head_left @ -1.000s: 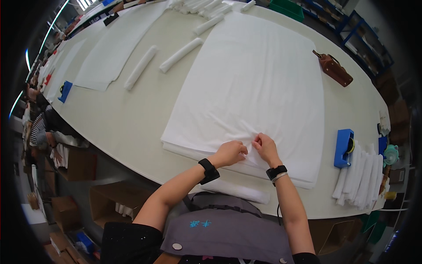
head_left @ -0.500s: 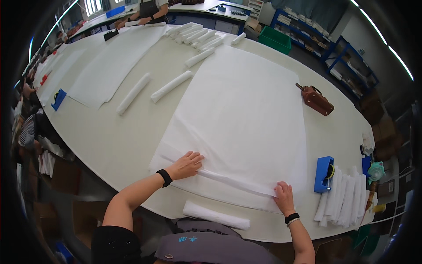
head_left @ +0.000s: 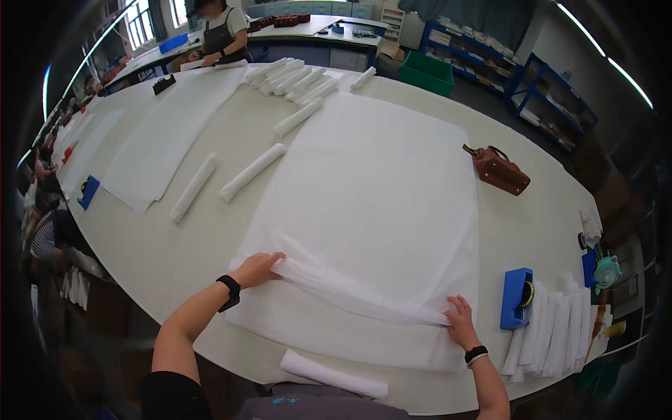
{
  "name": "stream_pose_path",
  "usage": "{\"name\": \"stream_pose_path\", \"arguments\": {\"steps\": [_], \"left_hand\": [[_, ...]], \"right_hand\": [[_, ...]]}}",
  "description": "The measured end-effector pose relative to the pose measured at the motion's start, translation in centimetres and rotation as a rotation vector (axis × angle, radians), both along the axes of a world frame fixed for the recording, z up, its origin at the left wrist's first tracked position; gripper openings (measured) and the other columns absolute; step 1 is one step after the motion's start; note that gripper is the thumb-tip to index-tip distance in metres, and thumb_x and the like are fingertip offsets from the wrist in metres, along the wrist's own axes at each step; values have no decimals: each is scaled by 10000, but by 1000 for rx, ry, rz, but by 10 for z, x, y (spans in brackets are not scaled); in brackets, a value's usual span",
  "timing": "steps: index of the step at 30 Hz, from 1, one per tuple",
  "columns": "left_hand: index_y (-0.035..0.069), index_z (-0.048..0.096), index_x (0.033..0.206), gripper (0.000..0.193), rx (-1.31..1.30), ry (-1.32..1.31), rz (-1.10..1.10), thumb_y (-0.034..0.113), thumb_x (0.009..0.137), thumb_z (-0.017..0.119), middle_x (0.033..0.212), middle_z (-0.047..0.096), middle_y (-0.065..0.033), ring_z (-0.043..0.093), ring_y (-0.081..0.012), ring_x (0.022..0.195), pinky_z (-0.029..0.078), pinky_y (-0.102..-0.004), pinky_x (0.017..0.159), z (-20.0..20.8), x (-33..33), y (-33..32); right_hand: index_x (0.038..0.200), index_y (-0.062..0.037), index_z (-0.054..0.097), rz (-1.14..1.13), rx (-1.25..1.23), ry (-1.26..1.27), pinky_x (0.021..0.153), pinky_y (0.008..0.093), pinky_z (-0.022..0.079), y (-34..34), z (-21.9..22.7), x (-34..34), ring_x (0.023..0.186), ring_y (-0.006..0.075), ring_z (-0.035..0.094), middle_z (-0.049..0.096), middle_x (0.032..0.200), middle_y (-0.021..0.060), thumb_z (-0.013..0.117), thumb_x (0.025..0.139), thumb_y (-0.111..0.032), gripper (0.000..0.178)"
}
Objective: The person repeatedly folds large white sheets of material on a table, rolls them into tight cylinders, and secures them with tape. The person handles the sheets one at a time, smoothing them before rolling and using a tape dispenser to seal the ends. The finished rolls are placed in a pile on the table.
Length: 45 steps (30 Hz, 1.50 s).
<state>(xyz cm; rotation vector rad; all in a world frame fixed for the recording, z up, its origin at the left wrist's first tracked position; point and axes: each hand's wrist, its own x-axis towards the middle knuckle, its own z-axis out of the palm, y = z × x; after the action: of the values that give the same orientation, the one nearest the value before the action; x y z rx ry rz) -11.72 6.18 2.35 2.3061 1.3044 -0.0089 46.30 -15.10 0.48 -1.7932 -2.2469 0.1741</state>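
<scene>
A large stack of thin white paper sheets [head_left: 371, 182] lies spread before me. The near edge of its upper layer is lifted into a soft fold, and a strip of sheet shows below. My left hand [head_left: 257, 269] pinches this fold at its left end, thumb and fingers closed on the paper. At the right end my right hand [head_left: 460, 322] has its thumb and bent fingers on the same edge; part of that grip is hidden. A white paper roll [head_left: 334, 374] lies at the table's front edge, close to my body.
A brown leather handbag [head_left: 500, 171] lies at the right edge of the sheets. Nearer stand a blue tape dispenser [head_left: 514, 299] and a pile of white rolls [head_left: 549, 332]. More rolls [head_left: 252, 173] lie to the left. Across the table, a person [head_left: 225, 35] works.
The folded paper edge has risen and shifted away from the near border, showing a wider strip below. My left hand has moved left along it. The whole view has shifted slightly.
</scene>
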Motion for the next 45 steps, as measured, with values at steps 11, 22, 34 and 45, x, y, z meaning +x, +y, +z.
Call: {"name": "stream_pose_path", "arguments": {"steps": [11,22,34,45], "left_hand": [[92,596,1074,349,339,150,-18,265,818,757,1218,596,-105,496,-262,1287,349,-491,1127,-20,48,122],[68,609,956,342,555,257,-36,266,752,800,944,628,-62,599,-244,978,493,-381,884,-28,51,175],[13,482,1364,753,98,141,133,150,710,830,1053,645,-142,590,-303,1053,425,-433,990,-2,-36,-10],[55,672,911,114,675,352,-338,149,852,649,1129,617,-83,517,-227,1229,334,-441,1145,17,-7,88]], "right_hand": [[1090,-129,631,-304,-97,-134,846,442,440,159,5,25,836,314,650,690,876,101,696,813,-52,295],[976,-100,599,-396,-24,-101,1021,441,438,225,-1,38,1091,327,589,611,1052,125,635,760,32,256],[999,-126,611,53,-166,42,995,505,412,2,13,10,1194,344,551,619,1193,102,646,690,72,370],[966,-105,647,214,271,-474,880,452,414,124,48,4,946,261,626,633,942,79,611,811,-12,184]]}}
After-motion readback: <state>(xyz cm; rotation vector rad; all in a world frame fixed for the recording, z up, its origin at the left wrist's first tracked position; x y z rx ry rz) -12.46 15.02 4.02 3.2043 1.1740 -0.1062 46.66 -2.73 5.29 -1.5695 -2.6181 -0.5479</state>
